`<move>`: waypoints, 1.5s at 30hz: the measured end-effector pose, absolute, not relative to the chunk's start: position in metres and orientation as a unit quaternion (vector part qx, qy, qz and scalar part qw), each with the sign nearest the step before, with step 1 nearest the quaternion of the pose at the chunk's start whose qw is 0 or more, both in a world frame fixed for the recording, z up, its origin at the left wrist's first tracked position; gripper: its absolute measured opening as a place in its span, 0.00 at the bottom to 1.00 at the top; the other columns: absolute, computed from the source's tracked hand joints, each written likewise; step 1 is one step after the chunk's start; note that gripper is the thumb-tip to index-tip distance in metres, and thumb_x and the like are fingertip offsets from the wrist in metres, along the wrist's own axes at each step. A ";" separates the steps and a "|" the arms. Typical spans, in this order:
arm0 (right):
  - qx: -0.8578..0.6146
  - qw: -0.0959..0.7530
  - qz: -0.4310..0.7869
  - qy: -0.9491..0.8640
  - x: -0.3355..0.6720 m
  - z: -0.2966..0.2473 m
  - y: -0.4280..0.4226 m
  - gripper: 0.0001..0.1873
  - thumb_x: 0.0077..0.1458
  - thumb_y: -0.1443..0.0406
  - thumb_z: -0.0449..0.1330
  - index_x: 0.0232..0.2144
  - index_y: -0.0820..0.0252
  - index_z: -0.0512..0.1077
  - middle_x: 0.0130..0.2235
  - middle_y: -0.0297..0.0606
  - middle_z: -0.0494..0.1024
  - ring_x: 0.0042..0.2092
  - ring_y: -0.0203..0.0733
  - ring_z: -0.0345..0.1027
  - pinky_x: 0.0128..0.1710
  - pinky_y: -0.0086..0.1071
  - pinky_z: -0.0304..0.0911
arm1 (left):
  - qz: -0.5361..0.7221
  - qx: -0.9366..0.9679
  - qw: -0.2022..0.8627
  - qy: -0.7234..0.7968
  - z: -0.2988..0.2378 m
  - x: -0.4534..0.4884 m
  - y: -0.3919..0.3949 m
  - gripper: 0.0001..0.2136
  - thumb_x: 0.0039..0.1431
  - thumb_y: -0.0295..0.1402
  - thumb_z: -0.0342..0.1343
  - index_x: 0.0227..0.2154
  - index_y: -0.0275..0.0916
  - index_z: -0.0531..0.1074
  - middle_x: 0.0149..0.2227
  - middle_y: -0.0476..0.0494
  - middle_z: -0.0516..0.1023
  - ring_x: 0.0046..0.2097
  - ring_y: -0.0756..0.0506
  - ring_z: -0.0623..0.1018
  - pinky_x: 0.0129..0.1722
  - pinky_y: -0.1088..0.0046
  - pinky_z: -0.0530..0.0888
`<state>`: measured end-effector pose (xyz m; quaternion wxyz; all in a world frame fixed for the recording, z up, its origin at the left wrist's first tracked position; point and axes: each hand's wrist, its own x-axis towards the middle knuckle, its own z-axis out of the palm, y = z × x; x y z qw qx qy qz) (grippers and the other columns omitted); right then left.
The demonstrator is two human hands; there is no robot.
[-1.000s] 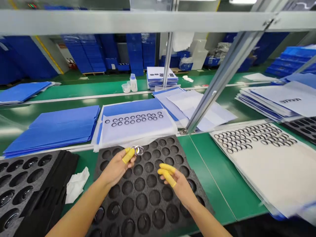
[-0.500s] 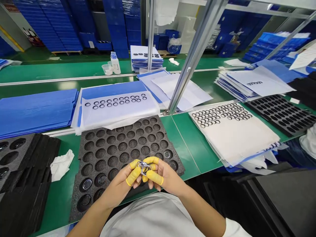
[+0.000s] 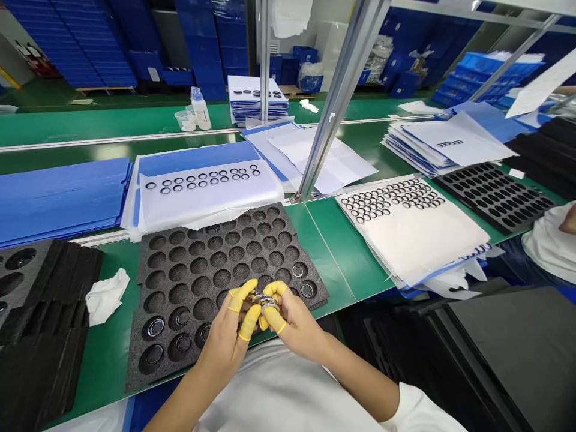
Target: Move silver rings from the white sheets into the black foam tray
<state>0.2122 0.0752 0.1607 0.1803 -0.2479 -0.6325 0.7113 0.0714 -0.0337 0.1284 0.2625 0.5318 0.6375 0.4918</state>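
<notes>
My left hand (image 3: pixel 231 333) and my right hand (image 3: pixel 290 321) meet over the near edge of a black foam tray (image 3: pixel 225 270) full of round pockets. Yellow finger cots cover several fingertips of both hands. Together they pinch a small bunch of shiny metal rings (image 3: pixel 261 300) between the fingertips. A few pockets at the tray's near left and near right hold rings. Behind the tray lies a white sheet (image 3: pixel 207 195) on blue boards, with two rows of dark rings on it.
A stack of black foam trays (image 3: pixel 40 324) and a crumpled white cloth (image 3: pixel 105 294) lie at the left. A slanted metal post (image 3: pixel 333 102) rises behind the tray. A white sheet covered with rings (image 3: pixel 405 222) lies to the right. Another person's sleeve (image 3: pixel 551 240) shows at far right.
My hands came together and drew back toward my body; the rings, held at first in the left hand alone over the tray's far edge, are now pinched by both hands.
</notes>
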 end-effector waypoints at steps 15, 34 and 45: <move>-0.264 0.100 0.623 -0.730 0.216 0.165 0.073 0.07 0.58 0.67 0.55 0.37 0.55 0.59 0.23 0.23 0.66 0.22 0.31 0.58 0.23 0.24 0.52 | 0.488 0.590 0.138 0.628 0.126 0.076 -0.045 0.26 0.72 0.29 0.49 0.70 0.50 0.60 0.64 0.41 0.75 0.61 0.44 0.78 0.58 0.69 0.77; -0.250 -0.020 0.891 -0.379 0.225 0.168 0.091 0.36 0.55 0.37 0.63 0.45 0.64 0.72 0.23 0.30 0.77 0.13 0.26 0.61 0.11 0.20 0.37 | 0.567 0.430 0.343 0.614 0.121 0.081 -0.038 0.18 0.73 0.38 0.50 0.62 0.47 0.72 0.47 0.44 0.87 0.40 0.47 0.87 0.41 0.75 0.84; -0.205 -0.086 0.937 -0.270 0.231 0.182 0.104 0.41 0.73 0.44 0.34 0.59 0.70 0.70 0.22 0.40 0.80 0.11 0.32 0.63 0.08 0.20 0.45 | 0.600 0.412 0.411 0.549 0.126 0.070 -0.035 0.29 0.58 0.42 0.68 0.62 0.48 0.72 0.62 0.37 0.77 0.58 0.38 0.80 0.55 0.62 0.80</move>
